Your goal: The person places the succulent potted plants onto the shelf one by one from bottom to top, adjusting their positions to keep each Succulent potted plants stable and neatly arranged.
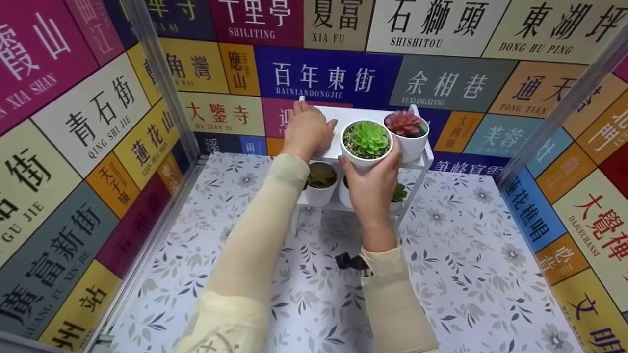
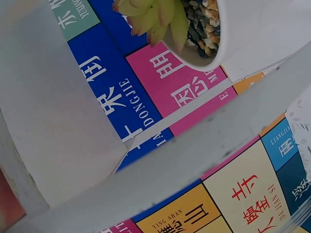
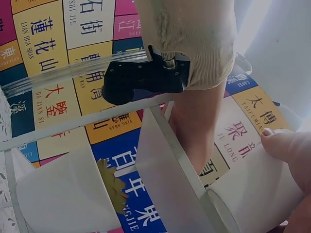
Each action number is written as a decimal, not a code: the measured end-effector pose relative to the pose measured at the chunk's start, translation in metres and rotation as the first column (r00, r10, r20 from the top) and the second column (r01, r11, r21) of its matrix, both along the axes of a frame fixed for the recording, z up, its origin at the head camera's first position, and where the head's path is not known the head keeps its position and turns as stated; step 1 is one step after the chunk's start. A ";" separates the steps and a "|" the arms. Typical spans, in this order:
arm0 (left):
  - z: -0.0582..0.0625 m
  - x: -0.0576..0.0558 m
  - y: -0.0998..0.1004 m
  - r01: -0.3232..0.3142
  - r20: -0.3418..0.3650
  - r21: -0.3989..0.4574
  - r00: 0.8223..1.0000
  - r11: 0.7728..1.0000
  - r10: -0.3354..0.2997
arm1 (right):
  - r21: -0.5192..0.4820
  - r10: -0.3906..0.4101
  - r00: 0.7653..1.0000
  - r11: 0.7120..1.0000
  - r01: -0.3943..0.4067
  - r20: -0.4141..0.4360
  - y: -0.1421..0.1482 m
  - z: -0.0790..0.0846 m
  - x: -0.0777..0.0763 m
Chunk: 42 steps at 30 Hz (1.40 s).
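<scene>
My right hand [image 1: 375,179] grips a white pot [image 3: 262,187] with a bright green succulent [image 1: 368,137], its thumb [image 3: 279,145] on the pot's side. The pot is over the front of the top board of a white two-tier shelf [image 1: 328,116]. Just behind it on the right, a red succulent [image 1: 405,123] stands in another white pot [image 1: 411,147]. My left hand [image 1: 308,128] rests at the top board's left end, fingers reaching to the back corner and thumb pointing right. On the lower tier, below the left hand, sits a dark green succulent [image 1: 321,174] in a white pot [image 2: 252,34].
More potted succulents stand on the lower tier, partly behind my right hand; one green plant [image 1: 398,192] shows at the right. Sign-patterned panels [image 1: 324,73] enclose the back and sides. A leaf-patterned cloth [image 1: 456,264] lies beneath. A black wrist device [image 3: 146,80] is on my left cuff.
</scene>
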<state>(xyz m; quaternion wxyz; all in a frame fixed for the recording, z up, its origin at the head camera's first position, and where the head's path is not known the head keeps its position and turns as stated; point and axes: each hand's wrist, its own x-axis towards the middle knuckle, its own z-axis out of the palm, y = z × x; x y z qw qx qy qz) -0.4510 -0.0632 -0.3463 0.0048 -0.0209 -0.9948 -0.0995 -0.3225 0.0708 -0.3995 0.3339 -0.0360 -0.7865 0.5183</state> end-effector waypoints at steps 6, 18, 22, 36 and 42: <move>-0.001 -0.001 -0.001 0.006 -0.013 0.009 1.000 1.000 -0.006 | 0.009 -0.021 1.000 1.000 0.021 -0.022 -0.003 -0.002 -0.003; -0.001 -0.001 -0.002 0.010 -0.031 0.010 0.999 1.000 -0.010 | -0.016 -0.055 0.995 0.998 0.054 -0.083 -0.008 -0.011 -0.013; -0.001 -0.001 -0.003 0.013 -0.029 -0.002 1.000 1.000 -0.013 | -0.013 -0.056 0.995 0.998 0.055 -0.081 -0.009 -0.013 -0.015; -0.003 -0.001 -0.002 0.007 -0.031 0.015 1.000 1.000 -0.006 | 0.059 -0.020 1.000 0.998 0.019 0.024 -0.009 -0.023 -0.017; -0.002 -0.002 -0.002 0.002 -0.011 0.022 1.000 1.000 -0.002 | 0.085 -0.020 1.000 0.996 0.020 -0.003 -0.009 -0.024 -0.019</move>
